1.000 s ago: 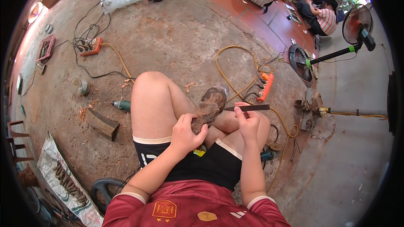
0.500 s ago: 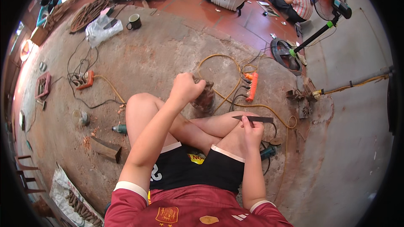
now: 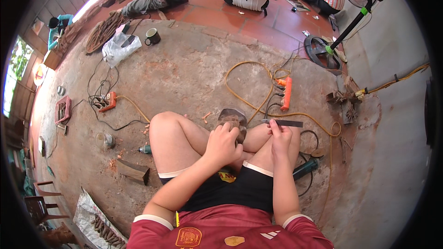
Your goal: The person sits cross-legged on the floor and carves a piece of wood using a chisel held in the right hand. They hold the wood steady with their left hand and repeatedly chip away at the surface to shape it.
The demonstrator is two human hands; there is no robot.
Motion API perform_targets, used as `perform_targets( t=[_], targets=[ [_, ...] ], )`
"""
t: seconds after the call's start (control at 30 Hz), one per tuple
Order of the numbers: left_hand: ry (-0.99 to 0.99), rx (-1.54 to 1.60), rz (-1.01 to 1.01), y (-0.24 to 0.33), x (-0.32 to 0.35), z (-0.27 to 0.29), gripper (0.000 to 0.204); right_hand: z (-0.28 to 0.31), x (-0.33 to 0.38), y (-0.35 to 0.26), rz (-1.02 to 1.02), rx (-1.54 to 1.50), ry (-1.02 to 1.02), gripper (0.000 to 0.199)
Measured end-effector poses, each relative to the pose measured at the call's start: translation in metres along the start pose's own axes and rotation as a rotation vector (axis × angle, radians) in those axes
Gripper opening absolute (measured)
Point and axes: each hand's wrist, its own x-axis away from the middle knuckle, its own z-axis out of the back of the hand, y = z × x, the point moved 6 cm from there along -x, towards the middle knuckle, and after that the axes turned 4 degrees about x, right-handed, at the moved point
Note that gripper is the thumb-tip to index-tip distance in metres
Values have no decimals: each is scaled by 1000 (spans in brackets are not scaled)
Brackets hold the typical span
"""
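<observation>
"Sitting cross-legged makes the legs a frame for the work?"
"Probably. The left hand curls over the near part of a brown, wood-looking piece, gripping it, presumably to steady it."
"And the right hand?"
"Pinching a flat dark blade-like tool above the right leg, perhaps to hold it clear; the tool is right of the piece and apart from it."
"Where exactly is the piece?"
"Under the left hand's fingers and just beyond them, between the knees, dark end toward the far side. Whether it touches the floor, I cannot tell."
"Farther off?"
"An orange power strip, far right, likely within reach for plugging in; then a dark mug, far left, well apart from the work."
</observation>
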Motion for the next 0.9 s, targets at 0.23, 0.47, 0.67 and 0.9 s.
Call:
perform_targets(
  t=[0.23, 0.47, 0.67, 0.9],
  targets=[
    [152, -52, -18, 8, 33, -10, 19, -22, 12, -2, 21, -28, -109, 14],
    [254, -41, -47, 13, 73, -28, 19, -39, 19, 16, -135, -31, -173, 16],
    [259, -25, -69, 6, 79, -26, 24, -47, 14, 64, -265, 62, -243, 23],
    [250, -31, -75, 5, 80, -27, 27, -57, 6, 108, -403, 73, -340, 24]
  ],
)
